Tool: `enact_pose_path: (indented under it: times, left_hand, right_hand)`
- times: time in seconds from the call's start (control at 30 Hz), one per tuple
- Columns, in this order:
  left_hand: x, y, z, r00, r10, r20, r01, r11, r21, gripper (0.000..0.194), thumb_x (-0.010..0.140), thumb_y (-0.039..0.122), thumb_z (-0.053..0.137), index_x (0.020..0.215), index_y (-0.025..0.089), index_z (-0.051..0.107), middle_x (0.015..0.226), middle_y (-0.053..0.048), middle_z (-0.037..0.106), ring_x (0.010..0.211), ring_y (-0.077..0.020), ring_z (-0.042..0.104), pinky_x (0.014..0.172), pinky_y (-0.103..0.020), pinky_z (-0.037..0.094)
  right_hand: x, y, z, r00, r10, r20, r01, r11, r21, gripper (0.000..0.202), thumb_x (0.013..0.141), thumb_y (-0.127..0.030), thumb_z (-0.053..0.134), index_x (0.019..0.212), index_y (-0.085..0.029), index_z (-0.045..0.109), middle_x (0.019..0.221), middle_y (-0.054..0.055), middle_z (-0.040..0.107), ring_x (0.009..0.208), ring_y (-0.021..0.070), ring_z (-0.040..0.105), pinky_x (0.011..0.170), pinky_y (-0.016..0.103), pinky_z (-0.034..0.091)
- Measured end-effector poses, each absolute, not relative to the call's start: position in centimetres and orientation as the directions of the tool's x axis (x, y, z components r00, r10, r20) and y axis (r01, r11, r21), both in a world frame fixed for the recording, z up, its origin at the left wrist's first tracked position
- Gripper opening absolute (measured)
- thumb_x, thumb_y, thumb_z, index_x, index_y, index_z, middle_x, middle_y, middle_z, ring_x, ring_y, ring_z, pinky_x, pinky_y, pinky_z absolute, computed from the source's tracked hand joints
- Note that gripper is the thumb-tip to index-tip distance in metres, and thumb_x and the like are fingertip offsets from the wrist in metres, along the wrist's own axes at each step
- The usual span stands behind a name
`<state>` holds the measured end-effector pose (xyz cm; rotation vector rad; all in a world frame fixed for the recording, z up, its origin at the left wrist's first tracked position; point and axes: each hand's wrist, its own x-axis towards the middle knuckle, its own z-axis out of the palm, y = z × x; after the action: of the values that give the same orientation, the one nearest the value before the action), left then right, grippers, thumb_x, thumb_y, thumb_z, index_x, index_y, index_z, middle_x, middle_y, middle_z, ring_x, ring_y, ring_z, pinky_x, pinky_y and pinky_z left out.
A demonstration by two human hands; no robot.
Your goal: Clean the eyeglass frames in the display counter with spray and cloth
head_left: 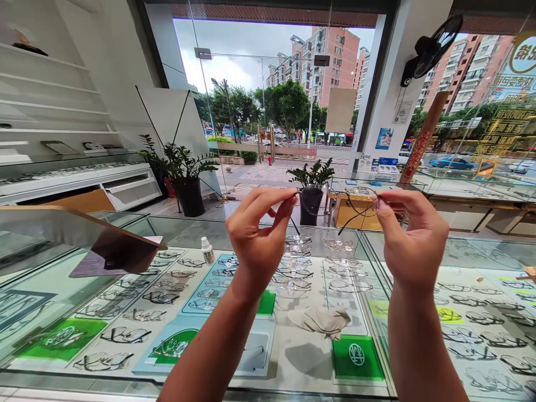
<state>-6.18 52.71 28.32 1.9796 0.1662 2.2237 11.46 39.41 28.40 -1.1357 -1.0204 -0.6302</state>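
A pair of thin-rimmed glasses (345, 202) is held up at chest height between both hands, above the glass display case. My left hand (262, 226) pinches one end of the frame between thumb and forefinger. At the other end, my right hand (412, 231) has its thumb and fingers closed on the frame. The dark temples hang down behind the lenses. Below, a crumpled beige cloth (321, 321) lies on the glass top, and a small white bottle (207, 251) stands upright to the left.
Rows of glasses fill the display case (301, 365). A dark-framed mirror or panel (125, 245) leans in from the left. Potted plants (190, 195) stand by the glass front, and a wall fan (435, 47) hangs at upper right.
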Motion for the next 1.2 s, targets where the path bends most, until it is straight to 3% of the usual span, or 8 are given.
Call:
enact_pose_path:
  times: [1.2]
  left_hand:
    - [-5.5,53.3,27.9,-0.067,0.350,0.934,-0.171,-0.927,0.335,0.010,0.095,0.024,0.077,0.105,0.024,0.080,0.095,-0.001,0.078,0.083,-0.0116,0.071,0.066,-0.023,0.054]
  right_hand:
    - [9.8,38.2,28.8,0.449,0.039,0.893,0.821,0.376,-0.429,0.007,0.094,-0.025,0.071,0.098,-0.024,0.076,0.093,0.003,0.074,0.088,0.0212,0.068,0.083,0.040,0.055]
